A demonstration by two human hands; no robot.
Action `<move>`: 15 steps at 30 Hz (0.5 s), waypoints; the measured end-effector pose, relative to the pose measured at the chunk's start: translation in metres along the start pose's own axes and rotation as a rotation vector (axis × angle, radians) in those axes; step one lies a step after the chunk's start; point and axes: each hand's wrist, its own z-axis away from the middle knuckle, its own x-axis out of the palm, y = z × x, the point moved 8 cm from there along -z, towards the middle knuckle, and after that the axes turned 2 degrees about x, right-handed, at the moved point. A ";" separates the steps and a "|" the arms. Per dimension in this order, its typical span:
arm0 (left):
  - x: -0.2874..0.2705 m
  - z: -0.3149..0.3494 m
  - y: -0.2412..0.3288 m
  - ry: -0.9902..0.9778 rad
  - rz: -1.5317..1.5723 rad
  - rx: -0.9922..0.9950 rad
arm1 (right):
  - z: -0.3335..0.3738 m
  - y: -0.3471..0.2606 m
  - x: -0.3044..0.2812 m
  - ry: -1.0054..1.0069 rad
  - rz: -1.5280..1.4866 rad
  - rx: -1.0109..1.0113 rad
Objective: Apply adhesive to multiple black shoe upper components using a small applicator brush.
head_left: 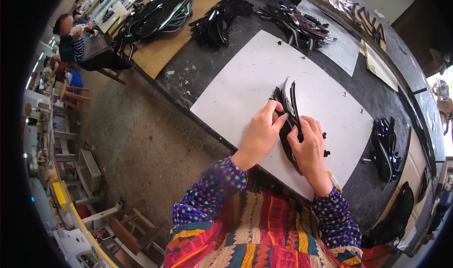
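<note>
Above a white board, I hold a bundle of shiny black curved strips between both hands. My left hand pinches the bundle from its left side, thumb and fingers closed on it. From the right, my right hand grips the strips lower down, with its fingers curled round them. The upper ends fan apart slightly above my fingers, and the lower end reaches down past my right thumb toward the board. My palms hide part of the bundle. Small black scraps lie on the board beside my right hand.
Piles of glossy black pieces lie along the far side of the dark table, one on brown cardboard. Another black bundle rests at the right. A person sits at the far left; wooden stools stand on the floor.
</note>
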 end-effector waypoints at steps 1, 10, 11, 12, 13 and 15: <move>0.002 0.000 0.000 -0.040 0.054 -0.009 | 0.000 0.001 -0.001 0.008 -0.005 0.009; 0.000 -0.002 -0.001 0.060 0.132 -0.036 | 0.000 0.017 0.001 0.008 -0.135 0.112; -0.001 -0.001 -0.001 0.061 0.132 -0.038 | 0.001 0.019 0.001 0.009 -0.154 0.146; -0.001 -0.001 0.003 0.061 0.082 0.017 | 0.000 0.020 0.000 0.008 -0.155 0.147; -0.002 0.000 0.007 0.062 0.031 0.071 | -0.002 0.024 0.000 -0.017 -0.205 0.200; -0.001 0.003 0.008 0.060 -0.016 0.118 | -0.003 0.029 0.001 -0.039 -0.292 0.299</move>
